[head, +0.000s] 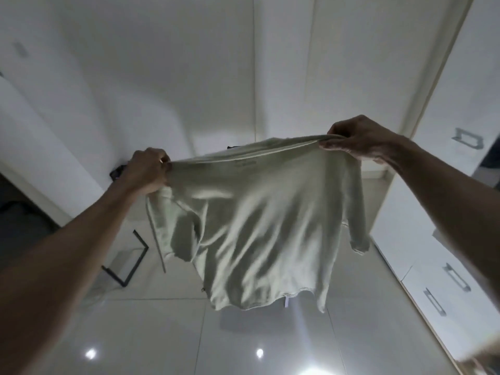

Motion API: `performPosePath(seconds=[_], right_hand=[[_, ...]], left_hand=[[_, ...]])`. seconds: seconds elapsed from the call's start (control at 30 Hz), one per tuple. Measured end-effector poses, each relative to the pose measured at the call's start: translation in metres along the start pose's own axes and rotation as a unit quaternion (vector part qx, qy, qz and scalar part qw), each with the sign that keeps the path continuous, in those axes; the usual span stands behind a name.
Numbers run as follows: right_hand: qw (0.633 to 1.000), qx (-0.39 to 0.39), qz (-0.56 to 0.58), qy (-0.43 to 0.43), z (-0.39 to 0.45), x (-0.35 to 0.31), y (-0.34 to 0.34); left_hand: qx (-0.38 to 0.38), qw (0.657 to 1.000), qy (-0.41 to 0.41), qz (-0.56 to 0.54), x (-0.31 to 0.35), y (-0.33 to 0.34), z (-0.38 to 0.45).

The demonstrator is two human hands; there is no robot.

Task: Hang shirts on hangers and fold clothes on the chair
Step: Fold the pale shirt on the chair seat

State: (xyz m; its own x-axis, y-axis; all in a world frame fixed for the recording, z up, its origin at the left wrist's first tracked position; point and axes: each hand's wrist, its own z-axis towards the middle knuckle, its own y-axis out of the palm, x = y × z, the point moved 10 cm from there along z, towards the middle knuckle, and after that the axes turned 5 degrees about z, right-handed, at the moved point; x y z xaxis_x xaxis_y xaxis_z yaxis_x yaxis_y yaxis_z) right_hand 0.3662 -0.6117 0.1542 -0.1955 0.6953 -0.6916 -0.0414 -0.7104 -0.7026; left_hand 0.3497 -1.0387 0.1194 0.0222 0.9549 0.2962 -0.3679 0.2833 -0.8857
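A pale shirt (259, 220) held up in the air

The left hand (146, 171) and right hand (357, 139) each pinch a shoulder, well apart. The shirt's top runs side to side; its long body hangs down above the shiny floor (162, 334).

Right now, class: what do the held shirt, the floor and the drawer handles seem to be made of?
Shirt: soft pale knit, probably cotton; it drapes and creases in loose folds.
Floor: glossy tiles, likely ceramic; grout lines and mirrored lamp spots.
Drawer handles: seemingly brushed metal; dull silver sheen.
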Motion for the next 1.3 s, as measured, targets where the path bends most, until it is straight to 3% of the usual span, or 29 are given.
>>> performPosePath(seconds=[0.13,0.2,0.37,0.43,0.7,0.93,1.3], right_hand=[[0.999,-0.014,0.026,0.018,-0.024,0.023,-0.003],[0.999,-0.037,0.003,0.027,-0.036,0.029,-0.008],[0.997,-0.062,-0.027,0.039,-0.061,0.048,-0.027],[0.998,-0.060,0.002,0.036,-0.067,0.053,-0.025],[0.994,-0.070,-0.063,0.061,-0.064,0.091,0.006],[0.989,-0.088,-0.052,0.104,-0.032,0.145,0.053],[0.975,-0.106,-0.048,0.188,0.098,0.270,0.158]], left_hand=[[0.060,0.987,-0.079,-0.123,0.003,-0.003,-0.028],[0.065,0.984,-0.074,-0.149,0.009,-0.007,-0.031],[-0.029,0.994,0.108,-0.004,0.041,-0.002,-0.046],[-0.032,0.989,0.137,0.039,0.041,0.002,-0.054],[0.020,0.995,0.023,-0.091,0.009,0.041,-0.063],[-0.037,0.997,0.021,-0.068,-0.017,0.109,-0.037],[-0.147,0.988,0.013,-0.042,-0.073,0.298,0.068]])
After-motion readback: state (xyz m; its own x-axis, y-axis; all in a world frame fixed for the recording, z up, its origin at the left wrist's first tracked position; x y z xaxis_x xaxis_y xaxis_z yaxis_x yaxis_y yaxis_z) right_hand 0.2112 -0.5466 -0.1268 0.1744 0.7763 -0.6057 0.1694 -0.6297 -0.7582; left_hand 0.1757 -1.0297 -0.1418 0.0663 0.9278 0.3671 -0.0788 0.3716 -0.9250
